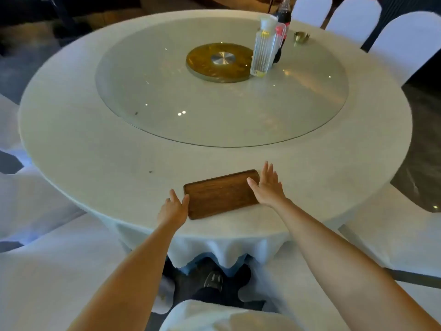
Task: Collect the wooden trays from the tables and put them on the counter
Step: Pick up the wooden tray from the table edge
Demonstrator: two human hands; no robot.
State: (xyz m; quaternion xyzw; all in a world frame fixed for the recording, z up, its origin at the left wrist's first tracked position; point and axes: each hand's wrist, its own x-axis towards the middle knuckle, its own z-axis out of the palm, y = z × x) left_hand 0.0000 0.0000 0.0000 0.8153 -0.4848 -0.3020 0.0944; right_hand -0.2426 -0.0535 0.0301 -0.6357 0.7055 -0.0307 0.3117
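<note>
A dark brown rectangular wooden tray (220, 194) lies flat near the front edge of a round table (100, 149) covered with a white cloth. My left hand (174, 209) is at the tray's left short end, thumb touching the rim, fingers spread. At the right short end, my right hand (267, 187) is flat and open, its thumb over the tray's edge. Neither hand has closed around the tray.
A glass turntable (167, 96) with a gold hub (219, 62) fills the table's middle. On it stand a ribbed clear bottle (263, 51) and a cola bottle (284, 17); a small brass dish (301, 36) sits beyond. White-covered chairs (405, 39) ring the table.
</note>
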